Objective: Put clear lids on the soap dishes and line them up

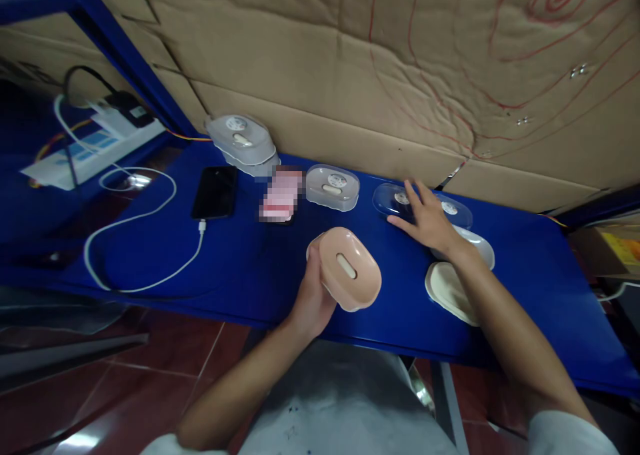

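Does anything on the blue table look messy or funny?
Mostly tidy. The pink soap box is tipped on its side in the left hand, and the white cable sprawls in loose loops.

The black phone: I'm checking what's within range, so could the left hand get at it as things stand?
Probably not right away. The left hand has its grip on the pink dish, so it is occupied. The blue table between it and the phone is bare, so the path itself looks free.

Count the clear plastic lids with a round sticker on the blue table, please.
4: stacked pair of lids at the back left, one lid mid-table, one lid under the right hand. More may be hidden.
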`<state>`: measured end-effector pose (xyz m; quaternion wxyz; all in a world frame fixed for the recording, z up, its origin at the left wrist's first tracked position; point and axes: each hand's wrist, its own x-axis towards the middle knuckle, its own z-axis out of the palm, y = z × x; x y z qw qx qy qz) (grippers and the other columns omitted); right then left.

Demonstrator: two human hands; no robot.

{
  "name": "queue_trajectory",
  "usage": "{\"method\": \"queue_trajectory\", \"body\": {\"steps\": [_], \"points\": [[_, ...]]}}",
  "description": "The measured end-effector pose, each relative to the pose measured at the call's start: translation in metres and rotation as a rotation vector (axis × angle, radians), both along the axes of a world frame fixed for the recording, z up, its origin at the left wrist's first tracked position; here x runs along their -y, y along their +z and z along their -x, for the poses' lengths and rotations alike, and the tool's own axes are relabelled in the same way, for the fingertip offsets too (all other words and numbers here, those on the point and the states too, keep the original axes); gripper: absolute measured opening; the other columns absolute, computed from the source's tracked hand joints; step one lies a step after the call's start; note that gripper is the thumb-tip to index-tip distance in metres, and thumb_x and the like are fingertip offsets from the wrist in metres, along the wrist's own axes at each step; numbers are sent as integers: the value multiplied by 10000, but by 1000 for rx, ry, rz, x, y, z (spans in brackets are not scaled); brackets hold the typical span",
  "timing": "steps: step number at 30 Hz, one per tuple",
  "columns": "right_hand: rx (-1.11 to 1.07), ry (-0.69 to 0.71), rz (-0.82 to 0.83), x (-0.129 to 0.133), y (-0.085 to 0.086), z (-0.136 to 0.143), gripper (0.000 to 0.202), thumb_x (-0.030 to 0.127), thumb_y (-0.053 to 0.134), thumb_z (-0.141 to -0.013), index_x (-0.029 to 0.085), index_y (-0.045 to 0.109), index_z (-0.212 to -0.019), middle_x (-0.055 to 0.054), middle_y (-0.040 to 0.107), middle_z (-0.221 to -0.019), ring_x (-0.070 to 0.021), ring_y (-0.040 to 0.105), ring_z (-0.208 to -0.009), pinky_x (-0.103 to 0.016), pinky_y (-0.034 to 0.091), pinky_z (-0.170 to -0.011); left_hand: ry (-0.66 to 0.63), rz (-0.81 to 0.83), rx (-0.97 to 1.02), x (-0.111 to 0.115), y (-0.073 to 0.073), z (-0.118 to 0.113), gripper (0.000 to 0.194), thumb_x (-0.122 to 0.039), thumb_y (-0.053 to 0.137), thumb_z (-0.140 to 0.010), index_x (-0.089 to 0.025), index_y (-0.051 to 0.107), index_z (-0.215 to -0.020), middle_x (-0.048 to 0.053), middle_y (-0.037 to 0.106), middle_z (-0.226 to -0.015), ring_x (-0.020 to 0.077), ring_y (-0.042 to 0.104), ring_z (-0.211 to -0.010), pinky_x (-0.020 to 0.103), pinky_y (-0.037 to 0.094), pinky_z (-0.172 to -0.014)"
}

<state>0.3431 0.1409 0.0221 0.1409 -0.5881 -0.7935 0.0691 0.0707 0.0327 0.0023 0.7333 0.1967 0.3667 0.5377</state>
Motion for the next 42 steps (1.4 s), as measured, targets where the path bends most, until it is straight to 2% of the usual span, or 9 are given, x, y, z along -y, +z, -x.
{"method": "queue_trajectory", "body": {"steps": [4,6,10,14,17,21,27,32,42], "points": [[165,-23,98,-19,-6,-14,1038,785,611,-868,188,300,-1659,-256,509,-1546,-506,475,-1424,-694,398,-1120,19,91,53,-4,6,2,654,-788,583,-910,-288,632,-1329,44,710,-1355,305,615,-1348,445,537,-1094],[173,-3,89,-8,-7,-11,1001,786,610,-870,214,342,-1646,-239,579,-1445,-488,567,-1313,-672,454,-1057,54,69,37,-3,6,1,629,-785,604,-899,-307,638,-1306,27,709,-1349,297,611,-1353,443,530,-1104],[187,35,123,30,-2,2,1058,823,644,-817,222,363,-1641,-237,588,-1411,-512,565,-1256,-703,447,-1021,65,15,21,1,5,-1,687,-817,655,-835,-301,646,-1287,44,714,-1327,324,612,-1346,472,521,-1113],[-122,13,114,67,11,23,949,770,635,-871,255,366,-1622,-183,620,-1373,-459,579,-1261,-663,461,-1056,67,-106,4,4,5,-1,853,-848,687,-773,-305,573,-1421,74,662,-1422,334,545,-1420,457,488,-1149],[-437,153,179,92,21,49,865,692,641,-917,344,303,-1633,-125,549,-1469,-390,575,-1308,-598,495,-1086,15,-195,-4,7,3,2,923,-871,679,-751,-316,527,-1472,84,640,-1451,338,513,-1449,450,473,-1162],[-494,274,212,115,24,78,993,591,788,-841,365,256,-1647,-119,450,-1526,-389,512,-1388,-613,456,-1158,8,-321,-57,9,-2,5,964,-809,775,-715,-332,476,-1497,84,627,-1447,339,570,-1383,470,469,-1157],[-501,248,180,122,13,80,1147,536,866,-768,338,178,-1665,-145,412,-1547,-424,448,-1443,-643,424,-1186,-28,-446,-146,5,6,7,962,-718,859,-700,-334,434,-1473,76,634,-1371,328,638,-1272,479,506,-1096],[-467,262,183,123,6,79,1191,523,870,-770,336,127,-1681,-151,396,-1575,-429,439,-1457,-647,432,-1180,-186,-503,-200,2,20,13,951,-539,935,-704,-329,392,-1456,85,618,-1372,318,649,-1237,472,528,-1051],[-448,261,148,126,-3,84,1217,504,878,-766,320,107,-1690,-169,435,-1534,-421,499,-1400,-645,476,-1140,-315,-521,-266,-2,19,21,961,-421,939,-722,-335,307,-1441,95,594,-1353,318,650,-1215,451,564,-983]]}}
